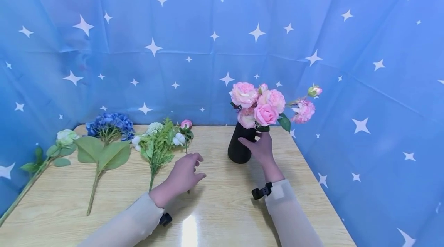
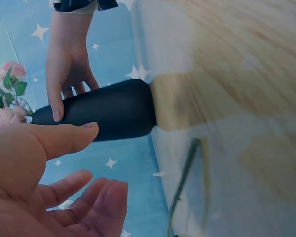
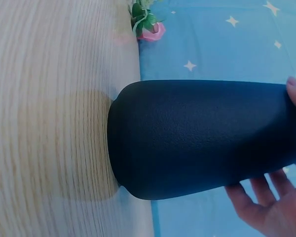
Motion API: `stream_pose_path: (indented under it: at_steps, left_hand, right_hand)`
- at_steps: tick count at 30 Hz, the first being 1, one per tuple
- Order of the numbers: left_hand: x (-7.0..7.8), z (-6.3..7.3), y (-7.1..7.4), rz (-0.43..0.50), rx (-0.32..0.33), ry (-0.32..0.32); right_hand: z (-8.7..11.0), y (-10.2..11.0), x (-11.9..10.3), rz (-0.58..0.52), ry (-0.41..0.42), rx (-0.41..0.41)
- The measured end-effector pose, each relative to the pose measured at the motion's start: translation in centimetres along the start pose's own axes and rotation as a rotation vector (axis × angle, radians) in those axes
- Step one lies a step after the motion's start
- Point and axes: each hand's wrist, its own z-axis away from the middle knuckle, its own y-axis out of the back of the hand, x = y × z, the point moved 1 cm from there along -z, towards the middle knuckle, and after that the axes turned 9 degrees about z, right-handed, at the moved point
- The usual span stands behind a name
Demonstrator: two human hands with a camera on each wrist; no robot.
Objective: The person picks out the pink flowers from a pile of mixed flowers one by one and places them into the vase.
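A black vase [image 1: 239, 147] stands on the wooden table, and pink flowers [image 1: 265, 104] fill its mouth. My right hand [image 1: 261, 148] grips the vase near its neck, thumb on one side and fingers on the other; the right wrist view shows the same vase [image 3: 202, 138] with its base on the table. My left hand [image 1: 184, 177] hovers over the table left of the vase, fingers relaxed and nothing in them. Beneath it lies the stem of a small pink flower [image 1: 186, 124]; the left wrist view shows a green stem [image 2: 185, 173] apart from the fingers.
Left of my left hand lie a green spray with white blooms [image 1: 157, 143], a blue hydrangea [image 1: 110, 123] with broad leaves, and a long-stemmed white flower [image 1: 67, 138]. A blue star-patterned curtain [image 1: 194, 19] hangs behind and to both sides of the table [image 1: 222, 208].
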Motion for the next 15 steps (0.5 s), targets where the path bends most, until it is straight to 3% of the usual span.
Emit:
stream_pose_path:
  at_steps: [7, 15]
  left_hand:
    - [-1.3, 0.5, 0.2, -0.001, 0.025, 0.090]
    - [-2.7, 0.4, 0.6, -0.090, -0.074, 0.172]
  right_hand:
    - [-0.1, 0.0, -0.1, 0.009, 0.012, -0.005]
    - [0.1, 0.2, 0.1, 0.022, -0.011, -0.008]
